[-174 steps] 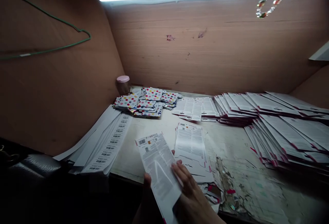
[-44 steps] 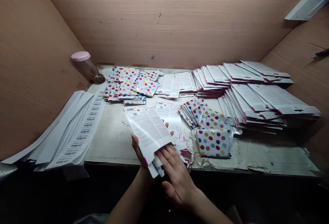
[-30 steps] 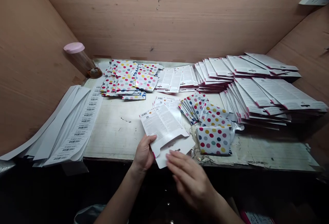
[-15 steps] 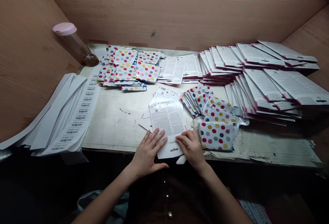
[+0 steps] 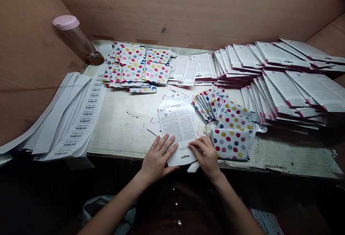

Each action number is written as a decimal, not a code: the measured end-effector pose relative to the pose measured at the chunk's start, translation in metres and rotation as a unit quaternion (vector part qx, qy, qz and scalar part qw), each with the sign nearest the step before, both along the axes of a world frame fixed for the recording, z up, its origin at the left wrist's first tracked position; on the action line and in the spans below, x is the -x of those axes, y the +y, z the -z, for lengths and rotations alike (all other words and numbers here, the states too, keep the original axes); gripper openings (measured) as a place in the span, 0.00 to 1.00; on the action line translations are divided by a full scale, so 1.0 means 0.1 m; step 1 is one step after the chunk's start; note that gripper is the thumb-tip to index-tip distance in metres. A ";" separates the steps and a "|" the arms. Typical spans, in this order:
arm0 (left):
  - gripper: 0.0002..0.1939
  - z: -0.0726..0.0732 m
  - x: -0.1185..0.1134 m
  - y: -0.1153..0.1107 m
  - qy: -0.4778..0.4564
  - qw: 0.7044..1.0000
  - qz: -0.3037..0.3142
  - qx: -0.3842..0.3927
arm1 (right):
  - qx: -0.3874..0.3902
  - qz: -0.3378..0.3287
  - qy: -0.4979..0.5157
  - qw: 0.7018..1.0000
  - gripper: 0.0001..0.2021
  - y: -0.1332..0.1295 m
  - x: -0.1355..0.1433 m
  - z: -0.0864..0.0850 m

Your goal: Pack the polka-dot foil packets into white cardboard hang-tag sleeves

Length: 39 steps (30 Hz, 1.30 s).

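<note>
A white printed card [image 5: 179, 125] with a hang slot lies near the table's front edge, on top of other cards. My left hand [image 5: 159, 156] rests on its lower left side, fingers stretched out and spread. At the card's lower right edge, my right hand [image 5: 207, 155] is closed, thumb and index finger pinched by a short slit above the hang slot. Part of that edge is hidden under the fingers. Just right of this hand lie folded polka-dot packets [image 5: 231, 144], fanned out. One more card [image 5: 155, 125] shows beneath, at the left.
Polka-dot packets [image 5: 132, 66] are piled at the back left. Stacks of finished-looking white card packs [image 5: 296, 87] fill the right, with printed cards [image 5: 185, 69] between. Barcode label sheets [image 5: 78, 127] lie left, near a pink-lidded bottle [image 5: 78, 39]. Cardboard walls [image 5: 188, 8] enclose the table.
The view has shifted slightly. Both hands stay at nearly the same places on the card, the left flat and the right pinched at its edge.
</note>
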State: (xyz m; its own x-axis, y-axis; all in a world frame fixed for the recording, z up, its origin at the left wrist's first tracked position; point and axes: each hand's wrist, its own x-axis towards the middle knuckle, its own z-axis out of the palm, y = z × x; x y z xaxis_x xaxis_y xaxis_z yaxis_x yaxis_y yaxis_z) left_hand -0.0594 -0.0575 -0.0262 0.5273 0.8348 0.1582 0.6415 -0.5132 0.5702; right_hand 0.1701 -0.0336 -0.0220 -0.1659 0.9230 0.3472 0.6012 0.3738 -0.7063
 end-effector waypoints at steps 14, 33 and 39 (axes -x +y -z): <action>0.40 -0.02 -0.03 0.00 0.055 0.997 -0.006 -0.057 | -0.003 -0.039 -0.188 0.981 0.09 -0.08 0.07 0.04; 0.21 -0.09 0.06 -0.05 -0.009 0.983 0.008 -0.186 | -0.088 -0.236 -0.210 0.945 0.13 -0.11 -0.06 -0.06; 0.12 -0.15 0.07 -0.17 -0.049 0.986 -0.007 -0.159 | -0.111 -0.236 -0.185 0.947 0.11 -0.26 -0.03 -0.10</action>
